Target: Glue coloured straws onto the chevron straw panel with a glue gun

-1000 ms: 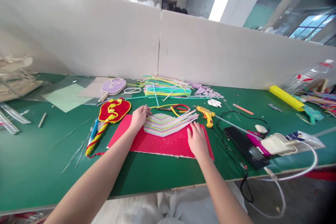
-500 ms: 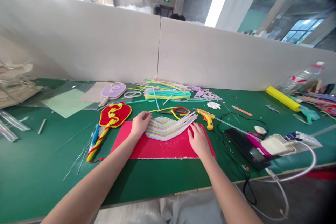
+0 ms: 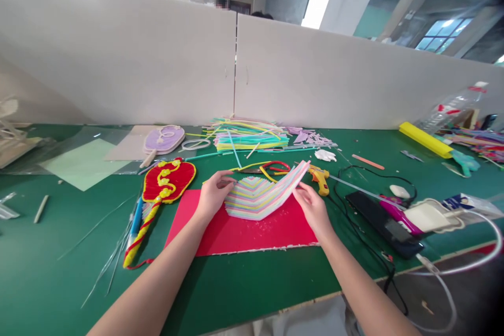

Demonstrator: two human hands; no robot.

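Note:
A striped piece of pastel pipe cleaners (image 3: 252,202), laid side by side in a V pattern, is between my two hands over a red board (image 3: 232,239). My left hand (image 3: 212,194) is closed at its left edge, fingers bent and thumb against the strips. At the other side, my right hand (image 3: 313,210) pinches the right-hand strips, whose ends fan upward off the board. Behind the piece lie scissors (image 3: 281,166) with red and yellow handles. A yellow glue gun (image 3: 319,179) rests just beyond my right hand.
Left of the board is a red and yellow fan (image 3: 169,181); behind it, a purple fan (image 3: 163,139). Loose pipe cleaners (image 3: 252,139) are heaped by the partition (image 3: 315,73). A black power bank-like box (image 3: 381,223), cables and a plastic bottle (image 3: 452,107) are at the right.
The right-hand strips are lifted higher and bunched closer together, with my right hand now pinching their lower edge. The whole view has shifted slightly.

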